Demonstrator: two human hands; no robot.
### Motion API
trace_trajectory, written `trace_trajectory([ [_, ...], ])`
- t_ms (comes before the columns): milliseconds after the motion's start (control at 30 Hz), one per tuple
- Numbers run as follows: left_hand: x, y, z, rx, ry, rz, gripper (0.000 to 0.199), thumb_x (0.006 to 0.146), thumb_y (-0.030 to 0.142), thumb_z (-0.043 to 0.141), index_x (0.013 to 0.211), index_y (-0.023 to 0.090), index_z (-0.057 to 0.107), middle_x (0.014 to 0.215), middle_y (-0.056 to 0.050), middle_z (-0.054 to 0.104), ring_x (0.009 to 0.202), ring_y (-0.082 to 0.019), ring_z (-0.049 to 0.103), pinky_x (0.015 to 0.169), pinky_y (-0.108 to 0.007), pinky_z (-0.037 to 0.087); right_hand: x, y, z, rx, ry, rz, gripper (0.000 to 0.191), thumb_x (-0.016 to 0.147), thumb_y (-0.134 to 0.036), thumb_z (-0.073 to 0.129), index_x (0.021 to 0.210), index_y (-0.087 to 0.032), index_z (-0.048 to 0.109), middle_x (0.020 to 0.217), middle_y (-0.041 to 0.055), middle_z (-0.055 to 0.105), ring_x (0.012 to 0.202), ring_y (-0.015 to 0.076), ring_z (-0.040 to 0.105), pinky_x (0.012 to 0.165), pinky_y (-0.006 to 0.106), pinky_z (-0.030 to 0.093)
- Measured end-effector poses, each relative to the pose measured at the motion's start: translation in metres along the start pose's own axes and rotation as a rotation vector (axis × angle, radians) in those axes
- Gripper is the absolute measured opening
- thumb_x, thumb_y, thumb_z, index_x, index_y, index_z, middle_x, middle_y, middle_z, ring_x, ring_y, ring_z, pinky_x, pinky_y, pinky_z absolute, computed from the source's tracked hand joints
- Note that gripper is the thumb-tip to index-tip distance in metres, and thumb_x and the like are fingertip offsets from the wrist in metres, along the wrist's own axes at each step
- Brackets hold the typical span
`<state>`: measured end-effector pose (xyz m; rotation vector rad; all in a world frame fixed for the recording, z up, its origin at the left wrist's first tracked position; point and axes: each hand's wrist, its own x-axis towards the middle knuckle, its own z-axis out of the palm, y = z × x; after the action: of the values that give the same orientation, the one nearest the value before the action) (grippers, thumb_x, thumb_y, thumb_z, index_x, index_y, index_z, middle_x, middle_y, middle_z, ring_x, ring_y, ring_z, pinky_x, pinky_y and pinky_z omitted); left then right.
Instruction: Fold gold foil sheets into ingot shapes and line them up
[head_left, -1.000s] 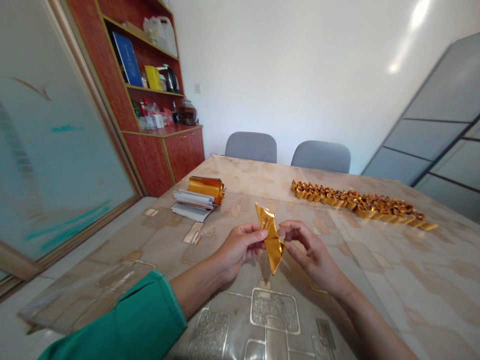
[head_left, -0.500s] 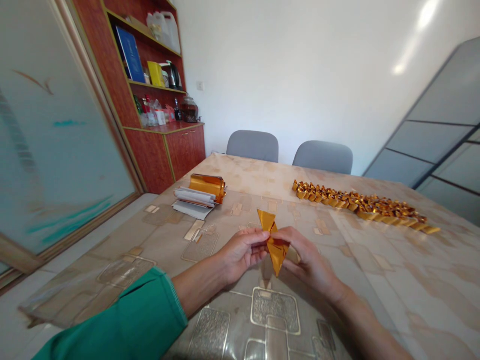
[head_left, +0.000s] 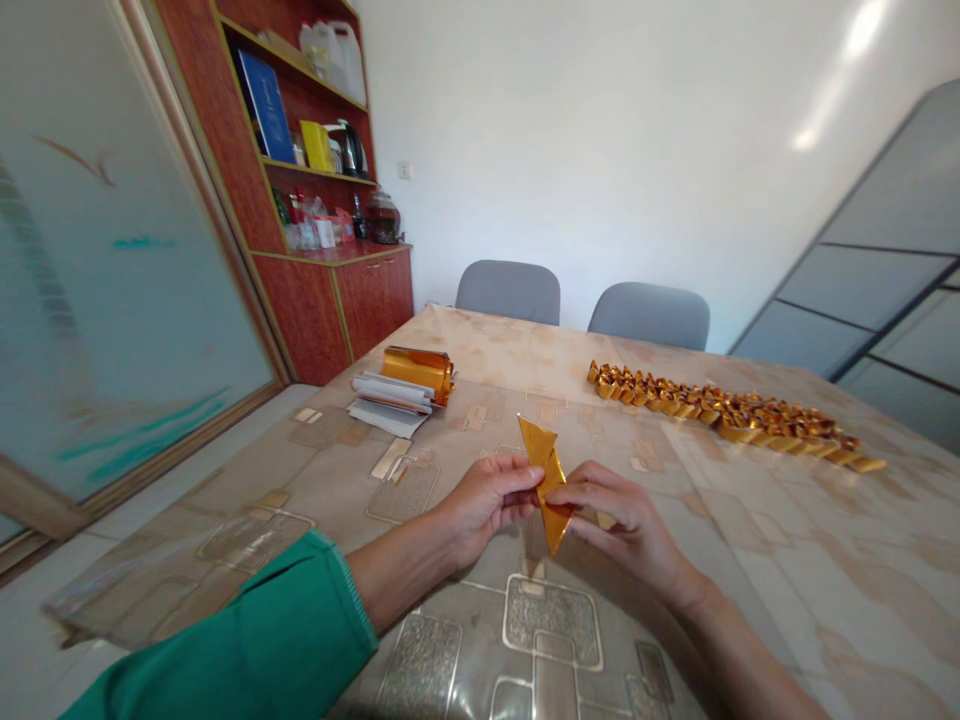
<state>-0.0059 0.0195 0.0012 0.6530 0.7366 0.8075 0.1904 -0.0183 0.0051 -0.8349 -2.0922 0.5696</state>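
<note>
1. Two bare hands hold the foil: your left hand pinches it from the left between thumb and fingers, and your right hand pinches it from the right. Both grips are narrow and closed on it.
2. Your gold foil piece is glossy and creased, folded into a sharp angular shape with one triangular point up and another down. It sits between your hands, above the table.
3. Your table has a shiny plastic cover, beige and marbled, with rounded-rectangle patterns.
4. Far right lies a long row of folded gold foil ingots; far left, a curled gold foil roll rests on a stack of white paper.
5. Behind stands a red-brown wooden cabinet, holding a blue book whose lettering is too small to read.
</note>
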Motion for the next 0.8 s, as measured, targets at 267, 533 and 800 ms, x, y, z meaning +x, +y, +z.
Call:
trace_trajectory([
  [267,-0.001,-0.001,0.003,0.014,-0.009,0.014,0.017,0.07,0.013,0.084,0.073,0.012,0.067,0.066,0.002,0.066,0.055,-0.004,0.059,0.057,-0.015,0.048,0.0,0.002,-0.007,-0.001,0.044,-0.002,0.021,0.093,-0.038,0.063,0.111,-0.036,0.074,0.085,0.0037,0.064,0.08,0.0198,0.061,0.068,0.034,0.049],
  [533,-0.003,-0.003,0.003,0.036,-0.045,0.052,0.027,0.065,0.022,0.088,0.073,0.012,0.065,0.069,0.001,0.068,0.061,-0.006,0.063,0.059,-0.016,0.048,0.004,-0.002,0.0,0.031,0.19,0.102,0.012,0.094,-0.031,0.061,0.09,-0.027,0.071,0.081,0.0024,0.061,0.078,0.0192,0.057,0.07,0.033,0.044],
  [800,-0.007,-0.009,0.006,0.07,-0.03,0.117,0.036,0.058,0.031,0.091,0.076,0.011,0.067,0.074,-0.003,0.071,0.07,-0.012,0.07,0.059,-0.017,0.046,0.007,-0.003,0.014,0.208,0.301,0.313,0.023,0.09,-0.039,0.063,0.076,-0.022,0.061,0.071,0.0003,0.062,0.065,0.0154,0.056,0.062,0.029,0.042],
])
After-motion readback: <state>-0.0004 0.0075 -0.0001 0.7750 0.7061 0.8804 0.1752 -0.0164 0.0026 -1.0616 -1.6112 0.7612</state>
